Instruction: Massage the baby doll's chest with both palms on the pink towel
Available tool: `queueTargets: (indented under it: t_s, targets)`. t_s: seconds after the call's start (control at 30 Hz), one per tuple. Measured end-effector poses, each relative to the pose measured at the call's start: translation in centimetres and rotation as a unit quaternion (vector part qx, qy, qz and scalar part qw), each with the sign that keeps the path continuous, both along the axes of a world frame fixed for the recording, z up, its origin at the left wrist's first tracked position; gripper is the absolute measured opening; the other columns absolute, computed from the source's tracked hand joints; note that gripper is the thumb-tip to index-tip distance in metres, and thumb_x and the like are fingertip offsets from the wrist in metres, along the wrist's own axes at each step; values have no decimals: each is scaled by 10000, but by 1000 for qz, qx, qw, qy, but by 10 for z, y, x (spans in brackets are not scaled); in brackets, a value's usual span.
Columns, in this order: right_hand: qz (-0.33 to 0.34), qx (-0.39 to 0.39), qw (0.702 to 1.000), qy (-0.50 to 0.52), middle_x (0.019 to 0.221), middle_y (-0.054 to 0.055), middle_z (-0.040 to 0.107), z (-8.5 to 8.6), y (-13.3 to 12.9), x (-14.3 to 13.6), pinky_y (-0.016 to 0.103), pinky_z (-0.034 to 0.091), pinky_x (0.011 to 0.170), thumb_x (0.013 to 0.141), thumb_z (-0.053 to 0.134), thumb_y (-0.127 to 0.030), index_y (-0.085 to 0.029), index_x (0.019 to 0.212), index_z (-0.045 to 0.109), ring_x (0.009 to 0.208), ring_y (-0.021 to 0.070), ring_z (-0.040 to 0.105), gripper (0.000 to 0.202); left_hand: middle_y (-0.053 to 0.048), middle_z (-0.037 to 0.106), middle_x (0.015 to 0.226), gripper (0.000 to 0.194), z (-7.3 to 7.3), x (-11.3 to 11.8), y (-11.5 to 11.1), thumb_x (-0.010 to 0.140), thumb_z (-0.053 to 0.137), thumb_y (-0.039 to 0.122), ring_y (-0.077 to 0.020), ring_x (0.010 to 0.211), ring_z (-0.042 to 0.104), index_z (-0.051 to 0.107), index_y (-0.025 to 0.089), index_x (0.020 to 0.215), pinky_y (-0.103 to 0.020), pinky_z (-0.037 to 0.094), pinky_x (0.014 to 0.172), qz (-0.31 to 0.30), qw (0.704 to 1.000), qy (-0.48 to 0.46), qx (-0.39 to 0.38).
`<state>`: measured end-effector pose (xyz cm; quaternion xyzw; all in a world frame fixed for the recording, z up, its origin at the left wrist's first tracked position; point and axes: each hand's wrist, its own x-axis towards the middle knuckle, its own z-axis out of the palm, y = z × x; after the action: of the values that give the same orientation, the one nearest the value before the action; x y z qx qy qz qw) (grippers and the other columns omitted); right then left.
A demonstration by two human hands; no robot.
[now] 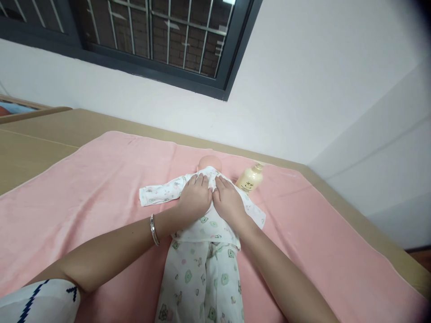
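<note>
A baby doll [208,162] in a white top and trousers printed with small green and pink animals lies stretched out, its bald head pointing away from me. No face shows on it. My left hand [195,197] rests flat on the upper left of the printed top [208,229], fingers extended toward the head. Beside it, my right hand [229,199] lies flat on the upper right, the two thumbs close together at the middle. Neither hand grips anything. The doll's sleeves [158,194] spread out to both sides. Its printed trousers [188,278] run down toward me.
A pale yellow pump bottle [251,178] stands or leans just right of the doll's shoulder. Under everything is a pink blanket [101,188] on a wooden surface [43,130]. Behind rise a white wall [286,89] and a dark-framed, barred window [161,40].
</note>
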<state>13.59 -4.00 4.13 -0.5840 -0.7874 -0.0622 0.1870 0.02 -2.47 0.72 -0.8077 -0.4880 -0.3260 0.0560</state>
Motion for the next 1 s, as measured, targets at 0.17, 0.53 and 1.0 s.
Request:
queueTargets:
  t_s: [0.17, 0.53, 1.0]
  targets:
    - [-2, -2, 1000, 5, 1400, 195, 531, -1, 0, 0, 443, 368, 1125, 933, 307, -197, -37, 1361, 503, 1341, 283, 453, 497, -233, 550, 1366, 473, 1, 0, 0, 982, 329, 257, -333, 1318, 465, 490, -5, 1341, -492, 381, 1071, -8, 1000, 9, -14]
    - [-4, -2, 1000, -14, 1385, 211, 538, 2, 0, 0, 423, 368, 1118, 939, 311, -186, -11, 1359, 505, 1322, 291, 467, 495, -235, 557, 1353, 480, 6, -1, -1, 980, 334, 259, -343, 1289, 475, 482, -5, 1353, -498, 428, 1011, -5, 999, 16, -30]
    - [-4, 27, 998, -54, 1360, 207, 565, 1, 1, 0, 423, 406, 1063, 934, 349, -179, -12, 1345, 525, 1242, 306, 524, 477, -215, 541, 1381, 482, 15, -2, -6, 978, 335, 266, -336, 1274, 483, 471, 18, 1368, -496, 455, 988, 14, 997, 29, -64]
